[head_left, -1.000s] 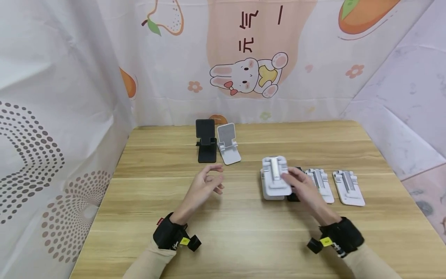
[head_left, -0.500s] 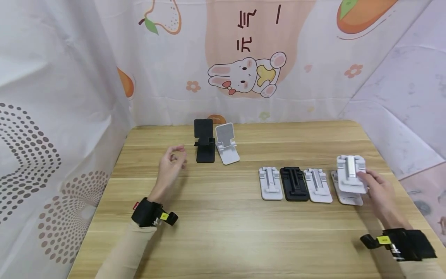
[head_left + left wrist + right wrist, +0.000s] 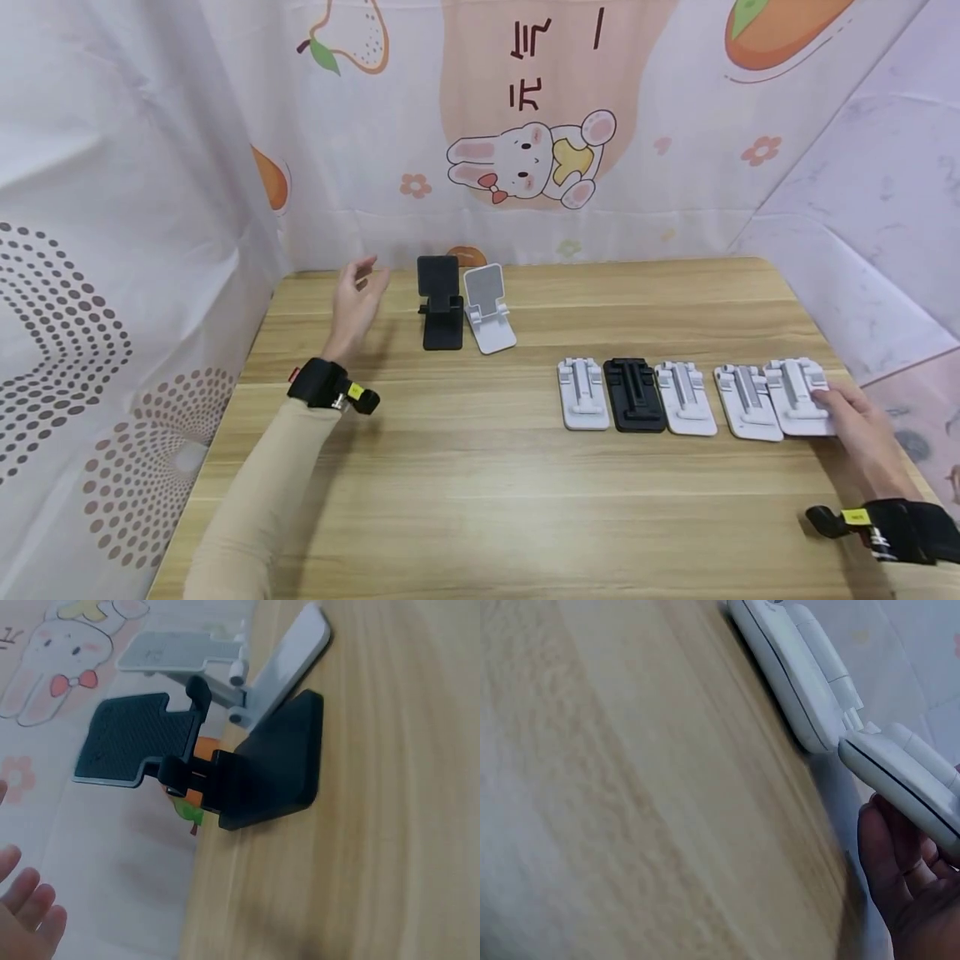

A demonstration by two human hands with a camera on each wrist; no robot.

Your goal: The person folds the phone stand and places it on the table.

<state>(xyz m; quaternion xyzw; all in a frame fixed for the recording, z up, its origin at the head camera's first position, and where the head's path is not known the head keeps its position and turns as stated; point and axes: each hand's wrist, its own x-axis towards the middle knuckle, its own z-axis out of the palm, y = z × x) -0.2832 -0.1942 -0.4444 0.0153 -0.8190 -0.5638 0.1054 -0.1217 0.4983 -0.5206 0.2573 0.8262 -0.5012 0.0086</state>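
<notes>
My right hand (image 3: 864,429) pinches a white folded phone stand (image 3: 798,398) by its right side, at the right end of a row of folded stands. In the right wrist view, that held stand (image 3: 896,776) is tilted, its left edge right at the neighbouring white folded stand (image 3: 791,682), with fingers beneath it. My left hand (image 3: 356,304) holds nothing, fingers loosely bent, near the back edge of the table. Just right of it stands a black unfolded phone stand (image 3: 444,323), with a white unfolded phone stand (image 3: 492,332) beside it.
Left of the held one, the row on the wooden table (image 3: 480,483) includes a white folded stand (image 3: 748,403), another white one (image 3: 686,400), a black folded stand (image 3: 634,397) and a white one (image 3: 582,395). A printed curtain (image 3: 337,167) hangs behind the table.
My right hand has carried the white folded phone stand rightward along the row and lowered it at the end. My left hand has moved left and back, away from the table's middle.
</notes>
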